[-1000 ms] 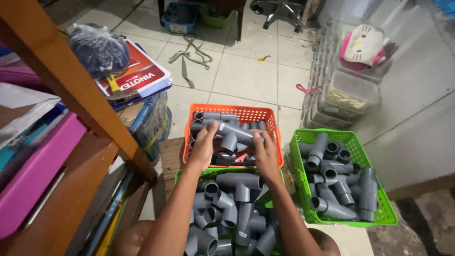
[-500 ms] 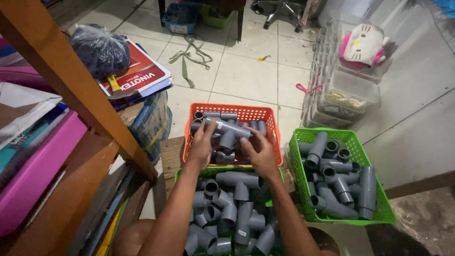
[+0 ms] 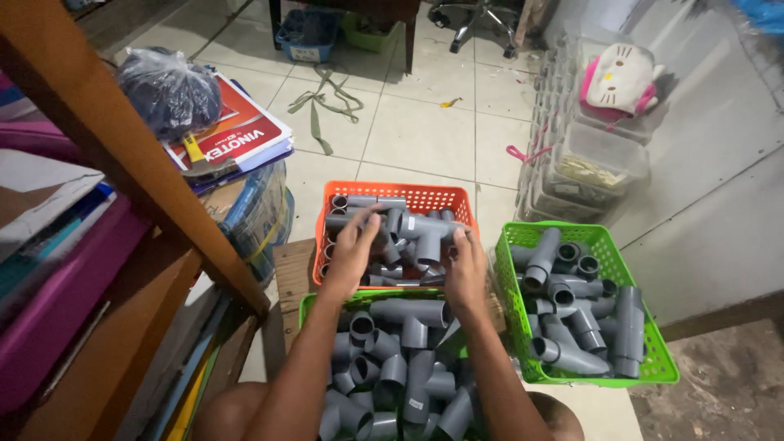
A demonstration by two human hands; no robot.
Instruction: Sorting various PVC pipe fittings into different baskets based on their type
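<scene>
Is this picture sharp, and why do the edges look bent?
Head view: the grey pipe fittings and both hands, left hand and right hand, look sharp; the wide lens bows the wooden shelf post at the edge; lighting is soft and even, with slight sheen on the floor tiles.

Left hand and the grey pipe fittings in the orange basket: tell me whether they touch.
Touching. The head view shows the left hand with its fingers laid on the grey pipe fittings piled in the orange basket, no gap between them.
</scene>
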